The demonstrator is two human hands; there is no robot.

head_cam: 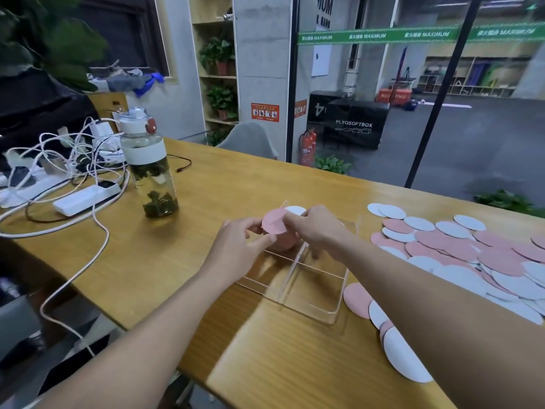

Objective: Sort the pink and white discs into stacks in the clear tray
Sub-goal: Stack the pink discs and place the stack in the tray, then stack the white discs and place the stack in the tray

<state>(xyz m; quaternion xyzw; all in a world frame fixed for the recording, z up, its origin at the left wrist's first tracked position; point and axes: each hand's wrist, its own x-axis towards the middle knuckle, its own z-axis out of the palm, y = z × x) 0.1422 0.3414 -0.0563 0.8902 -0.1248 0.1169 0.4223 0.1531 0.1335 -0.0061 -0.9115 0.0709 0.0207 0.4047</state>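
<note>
We see both hands over the far-left compartment of the clear tray [309,302], which sits mid-table w/ thin dividers splitting it into sections. Left hand [236,246] pinches the left edge of a pink disc [274,222] w/ thumb and fingers; right hand [315,228] pinches the same disc's right edge, fingers curled on it. Disc is held tilted, just above a pink stack [283,245] standing in that far-left compartment. A white disc [295,210] shows just behind the hands, toward the tray's far side; we can't tell if it's a stack or a single. The two near compartments show only bare table through them.

Unsorted pile of pink and white discs [460,252] spreads along the table's right side, overlapping, from near the far edge down to the near-right, partly under the right forearm. A few more lie just beside the tray's right wall.

Toward the table's left: a clear water bottle [147,166] w/ white lid and leaves inside, upright. Left of it, a white power strip [85,199] and tangled white cables [73,160] near the left edge.
</note>
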